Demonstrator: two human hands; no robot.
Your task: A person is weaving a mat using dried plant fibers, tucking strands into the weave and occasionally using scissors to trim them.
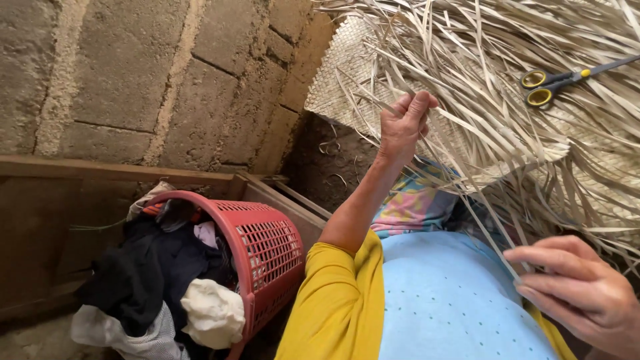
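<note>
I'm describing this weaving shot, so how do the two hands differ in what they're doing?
The left hand is raised with the arm stretched out, closed around pale strips beside the woven mat; the right hand sits low over the lap. The left grips in a fist, while the right pinches one thin strip between fingertips with its fingers extended. Both hold the same dried strip material.
</note>
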